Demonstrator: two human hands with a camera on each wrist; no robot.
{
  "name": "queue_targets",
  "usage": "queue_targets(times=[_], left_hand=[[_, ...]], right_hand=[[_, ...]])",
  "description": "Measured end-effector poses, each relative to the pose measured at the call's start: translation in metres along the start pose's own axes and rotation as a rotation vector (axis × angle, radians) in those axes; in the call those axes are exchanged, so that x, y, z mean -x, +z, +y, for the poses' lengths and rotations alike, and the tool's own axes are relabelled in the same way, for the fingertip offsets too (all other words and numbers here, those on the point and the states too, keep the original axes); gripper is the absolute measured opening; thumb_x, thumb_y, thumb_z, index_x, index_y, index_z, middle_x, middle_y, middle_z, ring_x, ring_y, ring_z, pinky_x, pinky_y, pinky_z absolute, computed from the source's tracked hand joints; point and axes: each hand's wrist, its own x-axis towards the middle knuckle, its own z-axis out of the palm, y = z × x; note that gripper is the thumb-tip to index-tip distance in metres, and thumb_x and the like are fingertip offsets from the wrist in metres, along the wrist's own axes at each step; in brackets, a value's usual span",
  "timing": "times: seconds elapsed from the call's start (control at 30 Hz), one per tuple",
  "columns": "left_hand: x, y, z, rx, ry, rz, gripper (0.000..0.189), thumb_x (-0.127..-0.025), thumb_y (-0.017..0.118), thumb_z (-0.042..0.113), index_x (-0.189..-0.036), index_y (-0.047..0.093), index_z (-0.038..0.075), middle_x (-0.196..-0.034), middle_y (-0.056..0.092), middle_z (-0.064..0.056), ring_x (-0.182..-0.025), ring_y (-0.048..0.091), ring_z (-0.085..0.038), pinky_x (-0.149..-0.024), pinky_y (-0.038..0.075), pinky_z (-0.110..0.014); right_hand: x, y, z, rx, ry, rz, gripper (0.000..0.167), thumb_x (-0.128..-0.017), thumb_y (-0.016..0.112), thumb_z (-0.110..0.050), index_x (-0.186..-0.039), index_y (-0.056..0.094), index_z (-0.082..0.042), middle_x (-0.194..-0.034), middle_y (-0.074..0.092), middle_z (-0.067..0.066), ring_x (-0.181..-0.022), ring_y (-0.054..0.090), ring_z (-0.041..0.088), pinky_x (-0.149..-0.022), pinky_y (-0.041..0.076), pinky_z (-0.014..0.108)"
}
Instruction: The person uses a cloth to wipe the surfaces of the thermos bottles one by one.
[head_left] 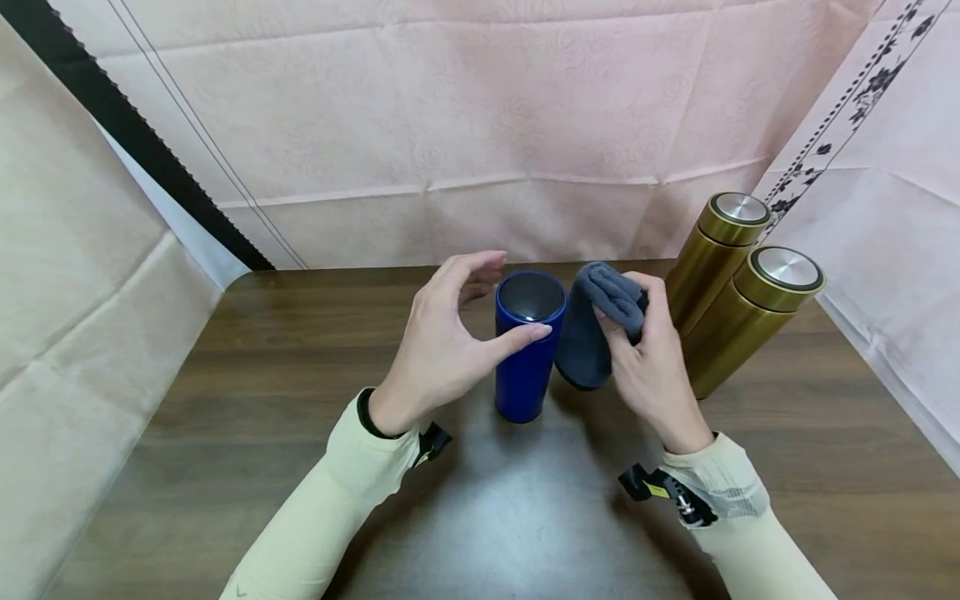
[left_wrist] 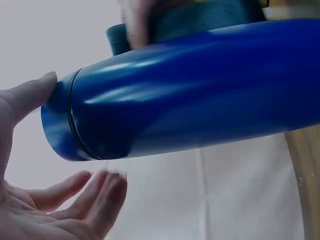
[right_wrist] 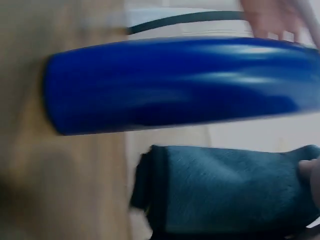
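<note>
1 blue bottle (head_left: 527, 371) is standing upright on the table (head_left: 262, 400) between the 2 hands, its long axis running vertically and its dark-topped cap (head_left: 532, 293) facing up. From the left hand (head_left: 442, 333) the bottle is sitting at about 3 o'clock; from the right hand (head_left: 654, 367) it is sitting at about 9 o'clock.

The left hand is grasping nothing: its thumb (head_left: 521, 337) is reaching across the 6 o'clock side of the cap, while its fingers (head_left: 474, 267) are curving loosely around toward 10 o'clock, a gap showing beneath the bottle in the left wrist view. Whether the thumb tip is touching, the views are not settling.

The right hand is gripping a folded grey-blue cloth (head_left: 581, 358), which is hanging just beside the bottle at its 3 o'clock side, roughly parallel to it; the right wrist view is showing space between them. 2 gold bottles (head_left: 738, 325) are standing at 1 and 2 o'clock from the right hand.

Any coming move seems to be turning on that upright axis: the left hand is the nearer to the cap, and the cloth is flanking the body.
</note>
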Motion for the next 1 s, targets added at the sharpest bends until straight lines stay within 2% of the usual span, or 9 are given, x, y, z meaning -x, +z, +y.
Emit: queue_targets(times=[0.23,0.37,0.5,0.63,0.77,0.83,0.9,0.93,1.0], left_hand=[[-0.001,0.0,0.005,0.078,-0.004,-0.058,0.062,-0.077,0.092,0.025,-0.131,0.065,0.009,-0.113,0.067,0.001,-0.107,0.066,-0.008,-0.093,0.059,-0.022],[-0.002,-0.001,0.005,0.073,-0.015,-0.079,0.064,-0.078,0.091,0.025,-0.134,0.065,0.009,-0.11,0.065,0.001,-0.11,0.064,-0.008,-0.093,0.058,-0.021],[-0.003,-0.001,0.005,0.066,-0.018,-0.089,0.062,-0.078,0.091,0.025,-0.132,0.066,0.009,-0.107,0.064,0.001,-0.108,0.063,-0.009,-0.091,0.059,-0.022],[-0.004,0.0,0.004,0.056,-0.007,-0.095,0.058,-0.078,0.091,0.024,-0.128,0.067,0.008,-0.104,0.063,0.001,-0.104,0.065,-0.008,-0.088,0.06,-0.02],[-0.005,0.0,0.003,0.042,0.015,-0.098,0.055,-0.077,0.091,0.023,-0.125,0.068,0.007,-0.104,0.064,0.0,-0.097,0.067,-0.007,-0.083,0.06,-0.02],[-0.006,0.0,0.003,0.036,0.026,-0.098,0.054,-0.077,0.092,0.023,-0.123,0.068,0.007,-0.104,0.065,0.0,-0.095,0.067,-0.007,-0.082,0.061,-0.021],[-0.006,0.0,0.002,0.035,0.03,-0.099,0.054,-0.077,0.092,0.023,-0.123,0.068,0.007,-0.105,0.065,0.0,-0.095,0.068,-0.007,-0.081,0.061,-0.021],[-0.007,0.0,0.002,0.035,0.032,-0.1,0.053,-0.077,0.092,0.023,-0.122,0.068,0.007,-0.105,0.065,-0.001,-0.095,0.068,-0.009,-0.081,0.061,-0.021],[-0.007,0.0,0.001,0.043,0.033,-0.107,0.053,-0.077,0.091,0.023,-0.122,0.068,0.006,-0.105,0.066,-0.004,-0.094,0.069,-0.011,-0.081,0.061,-0.022]], right_hand=[[0.015,0.018,0.014,-0.202,-0.085,-0.13,0.05,-0.105,0.053,-0.008,-0.147,0.026,-0.012,-0.144,0.047,0.008,-0.131,0.049,0.016,-0.107,0.041,0.014],[0.023,0.017,0.018,-0.334,-0.108,-0.168,0.068,-0.093,0.057,0.012,-0.151,0.031,-0.012,-0.146,0.045,0.005,-0.128,0.052,0.014,-0.104,0.047,0.014],[0.028,0.014,0.026,-0.363,-0.243,-0.142,0.066,-0.079,0.063,0.026,-0.138,0.041,0.006,-0.135,0.052,0.007,-0.117,0.056,0.015,-0.097,0.052,0.016],[0.03,0.012,0.034,-0.285,-0.448,-0.132,0.053,-0.074,0.07,0.024,-0.121,0.052,0.011,-0.128,0.057,0.015,-0.12,0.057,0.019,-0.104,0.05,0.023],[0.032,0.008,0.042,-0.122,-0.597,-0.157,0.023,-0.091,0.073,-0.008,-0.111,0.066,0.0,-0.124,0.062,0.018,-0.125,0.057,0.019,-0.112,0.044,0.022],[0.032,0.006,0.046,-0.038,-0.667,-0.18,0.022,-0.098,0.069,-0.023,-0.11,0.071,-0.004,-0.122,0.064,0.017,-0.123,0.057,0.021,-0.112,0.042,0.02],[0.032,0.004,0.05,0.026,-0.739,-0.221,0.018,-0.099,0.066,-0.019,-0.11,0.074,-0.007,-0.119,0.066,0.015,-0.118,0.058,0.024,-0.112,0.042,0.019],[0.032,0.003,0.052,0.055,-0.757,-0.256,0.017,-0.096,0.067,-0.01,-0.111,0.074,-0.008,-0.118,0.067,0.013,-0.116,0.059,0.025,-0.111,0.041,0.019],[0.032,0.002,0.057,0.128,-0.773,-0.33,0.036,-0.083,0.068,0.008,-0.112,0.075,-0.011,-0.117,0.067,0.009,-0.113,0.059,0.025,-0.106,0.044,0.021]])
